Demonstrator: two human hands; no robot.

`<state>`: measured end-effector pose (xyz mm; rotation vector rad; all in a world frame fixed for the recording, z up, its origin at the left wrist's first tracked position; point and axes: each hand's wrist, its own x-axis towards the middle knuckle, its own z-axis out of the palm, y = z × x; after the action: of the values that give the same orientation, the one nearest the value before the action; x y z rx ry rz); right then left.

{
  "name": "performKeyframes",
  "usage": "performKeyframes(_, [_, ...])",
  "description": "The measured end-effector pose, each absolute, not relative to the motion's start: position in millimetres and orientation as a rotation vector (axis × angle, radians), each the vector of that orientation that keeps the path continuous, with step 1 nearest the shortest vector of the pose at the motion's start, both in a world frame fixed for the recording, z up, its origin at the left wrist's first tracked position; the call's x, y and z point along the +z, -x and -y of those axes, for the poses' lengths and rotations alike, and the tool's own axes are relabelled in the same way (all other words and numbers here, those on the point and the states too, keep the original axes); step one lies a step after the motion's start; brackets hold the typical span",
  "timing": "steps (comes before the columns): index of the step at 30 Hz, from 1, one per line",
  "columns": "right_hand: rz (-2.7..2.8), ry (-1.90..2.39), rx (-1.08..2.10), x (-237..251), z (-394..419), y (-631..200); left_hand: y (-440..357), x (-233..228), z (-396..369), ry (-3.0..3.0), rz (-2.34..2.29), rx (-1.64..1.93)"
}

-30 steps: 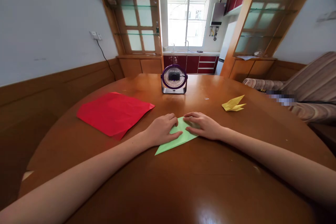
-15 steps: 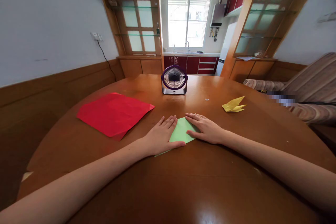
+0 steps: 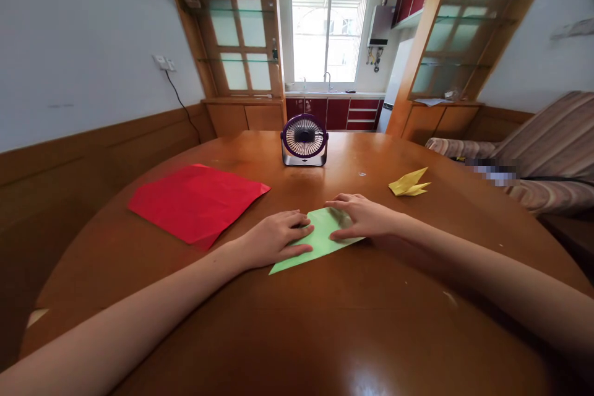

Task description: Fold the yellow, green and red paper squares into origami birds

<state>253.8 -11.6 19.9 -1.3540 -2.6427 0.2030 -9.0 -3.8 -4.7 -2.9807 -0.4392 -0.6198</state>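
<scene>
Left hand (image 3: 273, 240) and right hand (image 3: 364, 218) press flat, fingers loosely spread, on a folded green paper (image 3: 320, 238) (red sheet (image 3: 197, 199) nearby) on the desk (image 3: 325, 322).

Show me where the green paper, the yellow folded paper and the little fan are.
green paper (image 3: 320, 241), head view, bare middle between the hands
yellow folded paper (image 3: 408, 184), head view, its body
fan (image 3: 304, 137), head view, front grille

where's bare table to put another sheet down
Bare wood lies along the near edge of the table, below both forearms, and between the fan and yellow folded paper. Crowded: the red sheet fills the left; left hand and right hand press the green paper at centre.
</scene>
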Motion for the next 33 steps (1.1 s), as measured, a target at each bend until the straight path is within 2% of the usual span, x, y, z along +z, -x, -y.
performKeyframes(8, [2.811,1.373,0.121,43.7,-16.6,-234.0,3.7,-3.5,5.1,2.929,0.467,-0.599])
performKeyframes(16, [2.999,1.52,0.388,60.4,-42.2,-214.7,-4.1,-1.7,6.3,2.824,0.526,-0.502])
performKeyframes(23, [3.054,1.464,0.418,60.0,-50.3,-212.0,-11.0,-2.0,5.4,2.672,0.65,-0.393])
performKeyframes(28, [2.998,1.482,0.348,58.4,-49.0,-218.4,-11.1,-5.1,4.5,2.667,0.665,-0.4])
performKeyframes(33, [2.904,1.497,0.259,57.7,-33.5,-221.7,-9.5,-12.7,-0.1,2.814,0.549,-0.555])
